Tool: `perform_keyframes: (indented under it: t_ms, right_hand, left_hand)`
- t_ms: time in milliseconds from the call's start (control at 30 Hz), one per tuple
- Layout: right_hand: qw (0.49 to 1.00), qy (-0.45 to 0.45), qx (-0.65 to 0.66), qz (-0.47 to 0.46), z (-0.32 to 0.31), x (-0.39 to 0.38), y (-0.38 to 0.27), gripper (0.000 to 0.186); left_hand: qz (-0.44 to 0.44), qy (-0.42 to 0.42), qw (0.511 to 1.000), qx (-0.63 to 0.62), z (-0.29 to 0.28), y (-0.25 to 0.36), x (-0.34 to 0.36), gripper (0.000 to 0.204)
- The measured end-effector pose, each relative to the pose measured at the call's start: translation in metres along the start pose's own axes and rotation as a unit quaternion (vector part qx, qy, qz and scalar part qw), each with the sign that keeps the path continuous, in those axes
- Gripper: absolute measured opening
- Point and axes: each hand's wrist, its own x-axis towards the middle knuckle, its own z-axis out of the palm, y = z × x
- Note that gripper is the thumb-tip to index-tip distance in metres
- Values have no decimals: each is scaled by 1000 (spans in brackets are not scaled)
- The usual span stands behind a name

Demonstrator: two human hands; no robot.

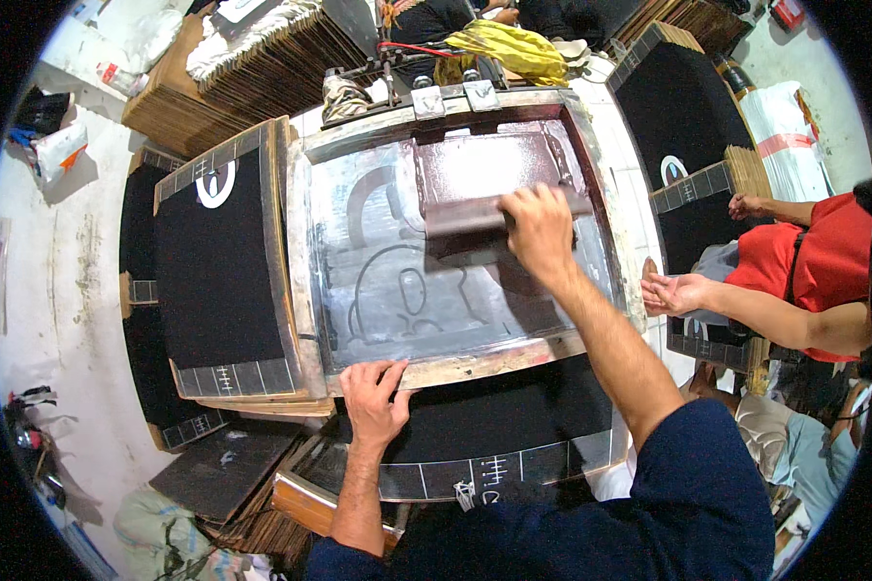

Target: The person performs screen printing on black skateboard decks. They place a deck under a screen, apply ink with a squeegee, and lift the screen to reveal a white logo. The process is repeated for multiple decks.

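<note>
My right hand [541,232] is closed around a wide, dark brown squeegee [460,221], which stands on the mesh of a screen printing frame [470,371]. Dark reddish-brown wet ink [576,165] lies beyond the squeegee, along the far right of the screen. On the grey mesh [383,218] a rounded cartoon outline shows. My left hand [374,399] grips the near wooden rim, its fingers bent over the edge near the left corner. Under the frame, a black fabric-covered board [513,416] sticks out toward me.
At left, black-covered boards [218,281] lie against the frame; others [683,107] lie at right. Metal clamps [446,100] hold the frame's far rim beside a yellow cloth [509,50]. A person in red [828,252] reaches a hand [673,290] near its right edge.
</note>
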Motion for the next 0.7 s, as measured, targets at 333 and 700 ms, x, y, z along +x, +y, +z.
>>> perform_keyframes:
  t_ms: [333, 700]
  right_hand:
    - [982, 184, 45, -2, -34, -55, -24, 35]
    - [949, 315, 3, 7, -191, -43, -80, 46]
  left_hand:
    - [37, 19, 999, 8, -1, -1, -5, 43]
    - [162, 96, 979, 79, -167, 57, 85, 52]
